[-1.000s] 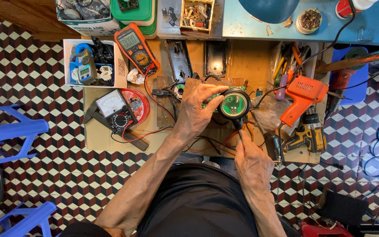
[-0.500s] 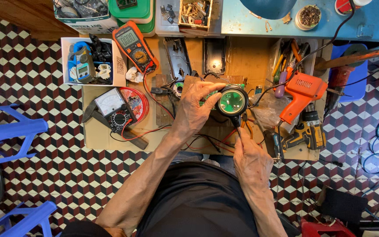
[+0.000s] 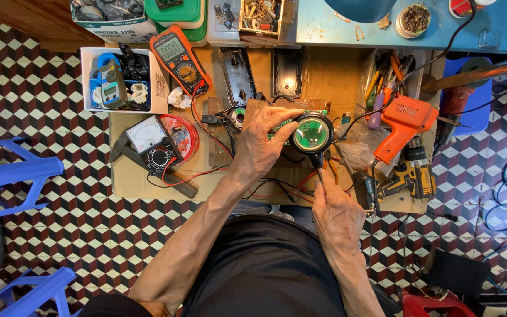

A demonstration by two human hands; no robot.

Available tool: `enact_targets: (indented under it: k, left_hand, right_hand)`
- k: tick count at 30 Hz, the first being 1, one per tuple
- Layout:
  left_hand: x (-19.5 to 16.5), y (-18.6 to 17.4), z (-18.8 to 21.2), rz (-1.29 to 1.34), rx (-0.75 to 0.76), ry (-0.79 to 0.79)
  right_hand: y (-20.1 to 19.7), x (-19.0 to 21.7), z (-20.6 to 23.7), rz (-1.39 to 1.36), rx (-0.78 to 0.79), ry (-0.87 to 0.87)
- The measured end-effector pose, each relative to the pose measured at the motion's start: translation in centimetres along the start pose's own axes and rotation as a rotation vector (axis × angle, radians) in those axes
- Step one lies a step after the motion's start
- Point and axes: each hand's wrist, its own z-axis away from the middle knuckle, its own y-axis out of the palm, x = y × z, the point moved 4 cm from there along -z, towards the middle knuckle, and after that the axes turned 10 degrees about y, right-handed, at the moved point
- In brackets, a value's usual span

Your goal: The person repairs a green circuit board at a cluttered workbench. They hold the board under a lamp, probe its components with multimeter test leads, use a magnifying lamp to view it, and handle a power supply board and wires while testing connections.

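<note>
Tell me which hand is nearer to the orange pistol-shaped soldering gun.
Right. The right hand sits below-left of the orange pistol-shaped soldering gun, gripping a magnifier's black handle. The left hand lies farther left, beyond the round magnifier.

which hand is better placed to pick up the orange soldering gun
Right, probably. The soldering gun lies on the right of the bench, nearer the right hand, though that hand holds the magnifier handle. The left hand is steadying the green circuit board.
</note>
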Motion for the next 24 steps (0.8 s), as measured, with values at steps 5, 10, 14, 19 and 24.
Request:
enact_targets:
  k: [5,10,14,19,24]
  left_hand:
    - [0.17,0.14,0.07,0.008,0.017,-0.028]
    - [0.08,0.17,0.11,0.016,0.013,-0.023]
    - [0.1,0.37,0.0,0.013,0.009,-0.038]
    - [0.08,0.41,-0.1,0.009,0.008,-0.039]
    - [0.05,0.19,-0.14,-0.021,0.004,-0.03]
  right_hand:
    - [0.21,-0.15,-0.13,-0.014,0.059,0.062]
    - [0.14,-0.14,-0.06,-0.023,0.056,0.068]
    - [-0.04,-0.05,-0.03,-0.026,0.018,0.041]
    - [-0.1,0.01,-0.13,-0.031,0.027,0.06]
    - [-0.15,0.25,0.08,-0.015,0.01,0.042]
